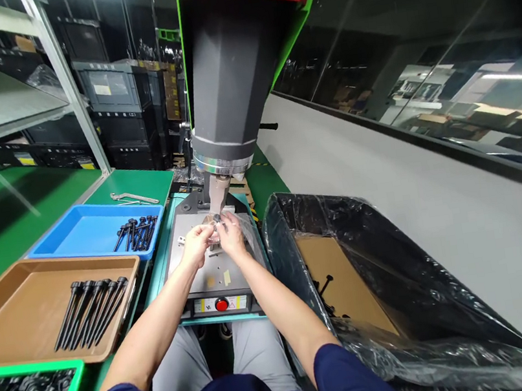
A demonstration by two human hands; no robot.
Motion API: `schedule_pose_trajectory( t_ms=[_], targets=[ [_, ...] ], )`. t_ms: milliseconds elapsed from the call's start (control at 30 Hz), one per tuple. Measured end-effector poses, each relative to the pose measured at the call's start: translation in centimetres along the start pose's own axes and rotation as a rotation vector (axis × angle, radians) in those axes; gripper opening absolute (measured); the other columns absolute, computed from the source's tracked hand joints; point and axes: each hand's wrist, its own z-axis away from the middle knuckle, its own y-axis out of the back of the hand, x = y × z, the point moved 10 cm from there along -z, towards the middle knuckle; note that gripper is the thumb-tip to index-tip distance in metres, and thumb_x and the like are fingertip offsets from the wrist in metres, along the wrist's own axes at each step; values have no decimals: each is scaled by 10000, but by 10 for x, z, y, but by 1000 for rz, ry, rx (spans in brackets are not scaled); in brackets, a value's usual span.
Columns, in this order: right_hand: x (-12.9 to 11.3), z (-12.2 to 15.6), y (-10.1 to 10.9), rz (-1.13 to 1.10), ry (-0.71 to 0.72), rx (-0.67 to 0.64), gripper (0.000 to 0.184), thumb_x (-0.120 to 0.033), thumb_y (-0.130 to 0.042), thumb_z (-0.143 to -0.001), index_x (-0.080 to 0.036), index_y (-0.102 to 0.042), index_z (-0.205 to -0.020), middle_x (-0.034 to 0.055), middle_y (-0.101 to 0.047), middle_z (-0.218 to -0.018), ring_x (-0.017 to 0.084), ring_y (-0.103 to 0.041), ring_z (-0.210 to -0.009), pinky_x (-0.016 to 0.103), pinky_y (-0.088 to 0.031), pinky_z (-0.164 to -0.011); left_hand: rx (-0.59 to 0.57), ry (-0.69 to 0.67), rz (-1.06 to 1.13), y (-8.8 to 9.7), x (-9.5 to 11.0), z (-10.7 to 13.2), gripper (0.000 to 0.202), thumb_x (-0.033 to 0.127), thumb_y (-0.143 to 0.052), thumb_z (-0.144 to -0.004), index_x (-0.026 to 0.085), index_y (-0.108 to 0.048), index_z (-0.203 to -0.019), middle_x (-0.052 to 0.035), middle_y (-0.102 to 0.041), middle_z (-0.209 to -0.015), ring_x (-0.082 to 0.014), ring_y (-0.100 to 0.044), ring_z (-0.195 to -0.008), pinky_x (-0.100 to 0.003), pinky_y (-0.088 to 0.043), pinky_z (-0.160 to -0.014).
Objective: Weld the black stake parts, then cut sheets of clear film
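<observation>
Both my hands meet over the metal base plate [198, 270] of a bench press, just below its tapered tool head [218, 192]. My left hand [196, 246] pinches at a small black part [217, 218] from the left. From the other side, my right hand [231, 235] has its fingers closed around the same spot. The part sits at a small fixture under the head, and the fingers cover most of it. I cannot tell whether it rests in the fixture or is held above it.
To the left, a blue tray [74, 226] and a brown tray [18, 310] hold black rod-like parts. A green-rimmed bin [80, 379] has many small black pieces. A wrench [136, 197] lies behind. At right stands a plastic-lined box [278, 245]. A red button [221, 304] faces me.
</observation>
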Motion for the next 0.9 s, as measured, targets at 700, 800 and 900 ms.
schedule_pose_trajectory(
  t_ms=[700,800,900],
  targets=[
    [-7,17,31,-224,-204,26,260,-377,-623,-833,-186,-704,-988,92,-738,-1123,270,-650,-1107,449,-463,-1049,120,-22,-34,34,-3,-4,449,481,-819,-560,167,-594,-788,6,-630,-665,-103,-589,-585,-298,-523,-684],
    [2,52,30,-355,-322,-68,305,-405,-668,-803,-168,-693,-993,103,-755,-1045,254,-688,-1001,428,-517,-965,142,-16,-46,44,-8,-3,469,480,-824,-560,153,-607,-817,3,-626,-665,-110,-599,-596,-301,-522,-686],
    [3,93,17,-557,-466,-255,367,-469,-703,-786,-176,-662,-1003,85,-755,-943,220,-706,-867,356,-566,-758,136,20,-93,54,-17,1,431,467,-815,-590,150,-603,-790,-4,-619,-669,-114,-604,-601,-307,-531,-697]
  ],
)
